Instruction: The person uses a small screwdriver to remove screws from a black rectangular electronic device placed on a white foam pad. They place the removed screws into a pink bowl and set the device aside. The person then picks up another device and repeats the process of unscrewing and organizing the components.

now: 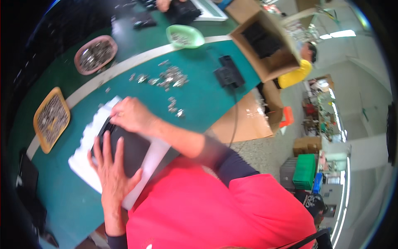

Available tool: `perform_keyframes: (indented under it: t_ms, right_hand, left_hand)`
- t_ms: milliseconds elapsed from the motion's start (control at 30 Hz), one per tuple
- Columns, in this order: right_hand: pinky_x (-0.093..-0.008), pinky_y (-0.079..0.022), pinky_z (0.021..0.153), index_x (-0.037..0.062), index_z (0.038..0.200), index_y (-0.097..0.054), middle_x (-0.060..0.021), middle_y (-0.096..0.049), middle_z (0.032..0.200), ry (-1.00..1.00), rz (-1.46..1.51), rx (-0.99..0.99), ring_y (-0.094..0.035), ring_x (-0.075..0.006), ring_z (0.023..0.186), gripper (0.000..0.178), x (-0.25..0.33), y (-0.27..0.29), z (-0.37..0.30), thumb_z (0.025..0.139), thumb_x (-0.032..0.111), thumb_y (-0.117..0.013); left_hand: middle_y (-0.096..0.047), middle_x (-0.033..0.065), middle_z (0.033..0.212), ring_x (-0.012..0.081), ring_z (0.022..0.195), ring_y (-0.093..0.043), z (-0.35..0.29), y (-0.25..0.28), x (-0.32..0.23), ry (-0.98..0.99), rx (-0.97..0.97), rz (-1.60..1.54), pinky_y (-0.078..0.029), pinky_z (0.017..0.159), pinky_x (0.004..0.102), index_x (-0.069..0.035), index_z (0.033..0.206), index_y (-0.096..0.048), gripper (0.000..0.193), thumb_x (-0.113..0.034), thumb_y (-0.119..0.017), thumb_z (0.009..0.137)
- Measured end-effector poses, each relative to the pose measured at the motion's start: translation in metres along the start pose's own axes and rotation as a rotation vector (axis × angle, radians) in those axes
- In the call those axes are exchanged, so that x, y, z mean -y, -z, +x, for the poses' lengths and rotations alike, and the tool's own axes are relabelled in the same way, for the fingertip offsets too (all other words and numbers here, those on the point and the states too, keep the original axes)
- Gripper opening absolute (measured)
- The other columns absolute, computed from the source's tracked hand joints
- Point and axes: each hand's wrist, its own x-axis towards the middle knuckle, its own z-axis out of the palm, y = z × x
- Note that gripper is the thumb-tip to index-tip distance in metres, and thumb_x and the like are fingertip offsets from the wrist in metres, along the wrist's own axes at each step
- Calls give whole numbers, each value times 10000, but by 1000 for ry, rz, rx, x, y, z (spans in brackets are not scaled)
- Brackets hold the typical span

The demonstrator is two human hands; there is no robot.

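Observation:
A smooth black panel-like piece (134, 148) lies on a white sheet (83, 162) with a ragged edge, on the green table close to my body. My left hand (111, 172) rests flat on the piece, its fingers spread. At the far edge of the same piece is my right hand (134, 117), its fingertips pinched together; what they hold, if anything, is hidden. Small shiny metal parts (174, 77) are scattered on the table beyond my right hand. Farther right sits a black device (230, 74) with a cable.
Small metal parts fill a pink bowl (78, 62), an orange tray (46, 146) and a green bowl (199, 36). An open cardboard box (286, 62) with black items stands at the right edge. Another person's hand (163, 4) is across the table; a person in yellow (296, 75) is beyond.

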Motion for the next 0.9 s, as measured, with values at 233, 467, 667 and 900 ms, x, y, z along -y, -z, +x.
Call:
perform_keyframes:
  t_ms: [233,467,667,900]
  right_hand:
    - [-363,-538,711,7,998,-708,-186,-707,859,-90,43,71,-709,-267,789,286,10,10,-7,877,262,-656]
    - [-391,-515,726,4,1148,-643,-226,-666,948,115,-133,113,-663,-364,848,275,15,35,-39,928,105,-514]
    - [-455,-531,702,78,1198,-621,-171,-671,873,66,-262,148,-655,-379,815,303,29,33,-52,927,148,-506]
    - [-463,-535,641,35,1250,-578,-182,-661,791,24,-422,259,-670,-360,743,355,37,31,-50,915,111,-490]
  left_hand:
    - [-309,186,1535,416,1435,-214,-4,2,7,23,59,-20,-109,1130,598,-136,1385,-504,858,-503,-742,646]
    - [-379,198,1468,417,1374,-318,1,20,-9,123,100,23,-123,1126,600,-88,1354,-520,808,-500,-759,702]
    - [-384,228,1431,415,1306,-374,22,-16,-4,125,-135,75,-274,1058,555,2,1302,-527,722,-414,-747,754]
    - [-359,217,1469,398,1297,-377,25,-17,-3,134,-73,76,-297,1041,501,-29,1364,-480,777,-369,-762,724]
